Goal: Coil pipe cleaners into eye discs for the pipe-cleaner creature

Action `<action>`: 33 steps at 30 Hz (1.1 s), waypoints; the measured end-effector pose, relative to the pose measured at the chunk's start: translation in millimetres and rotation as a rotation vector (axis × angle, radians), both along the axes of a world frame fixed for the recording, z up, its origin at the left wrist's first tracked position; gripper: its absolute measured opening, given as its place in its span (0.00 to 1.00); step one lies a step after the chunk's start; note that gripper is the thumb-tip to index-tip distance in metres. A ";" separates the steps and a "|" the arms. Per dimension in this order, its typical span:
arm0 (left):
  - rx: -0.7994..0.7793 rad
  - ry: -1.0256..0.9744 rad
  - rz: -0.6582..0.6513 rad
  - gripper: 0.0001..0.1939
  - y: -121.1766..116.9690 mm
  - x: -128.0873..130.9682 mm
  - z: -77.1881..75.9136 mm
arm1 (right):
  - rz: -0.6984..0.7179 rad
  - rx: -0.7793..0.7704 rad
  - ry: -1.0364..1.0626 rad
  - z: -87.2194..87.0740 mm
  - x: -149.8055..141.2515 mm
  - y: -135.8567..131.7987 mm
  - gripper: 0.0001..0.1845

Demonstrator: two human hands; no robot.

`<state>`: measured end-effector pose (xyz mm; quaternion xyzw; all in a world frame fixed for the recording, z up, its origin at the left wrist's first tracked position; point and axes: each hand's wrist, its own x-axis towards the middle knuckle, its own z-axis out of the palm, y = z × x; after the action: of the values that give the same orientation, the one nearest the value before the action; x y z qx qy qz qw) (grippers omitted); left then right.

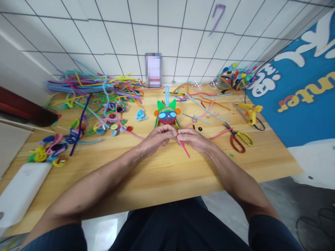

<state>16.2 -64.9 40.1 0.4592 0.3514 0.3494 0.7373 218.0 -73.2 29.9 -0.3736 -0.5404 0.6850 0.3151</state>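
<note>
Over the middle of the wooden table, my left hand (161, 138) and my right hand (194, 139) meet fingertip to fingertip. Both pinch a pink pipe cleaner (185, 150), whose free end hangs down toward me below the right fingers. The part between the fingertips is mostly covered. Just beyond my hands lies a pipe-cleaner figure (167, 116) with green pointed ears, orange coils at the sides, blue oval eyes and a red mouth. A light blue loop (167, 94) rises from its top. To the right of my hand rest scissors (239, 139) with one red and one yellow handle.
A big heap of coloured pipe cleaners (83, 83) lies at the back left, with coiled pieces nearer. A phone (154, 70) leans on the tiled wall. A yellow glue gun (250, 112) stands right. A white box-shaped object (23, 191) sits at the left edge.
</note>
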 end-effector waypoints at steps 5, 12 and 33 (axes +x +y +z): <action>-0.094 -0.066 0.132 0.19 -10.7 7.5 -2.7 | -0.030 0.104 -0.038 -8.3 -8.3 -0.5 0.17; -0.180 -0.156 0.231 0.21 -17.8 13.7 -5.6 | -0.102 0.083 -0.007 -10.1 -15.4 -3.9 0.20; -0.231 -0.144 0.301 0.22 -23.7 16.0 -4.1 | -0.109 0.223 -0.105 -15.0 -22.3 -5.5 0.23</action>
<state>32.1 -88.6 36.1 0.2877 0.4003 0.4450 0.7476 195.7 -78.6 14.8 -0.4005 -0.6079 0.5818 0.3627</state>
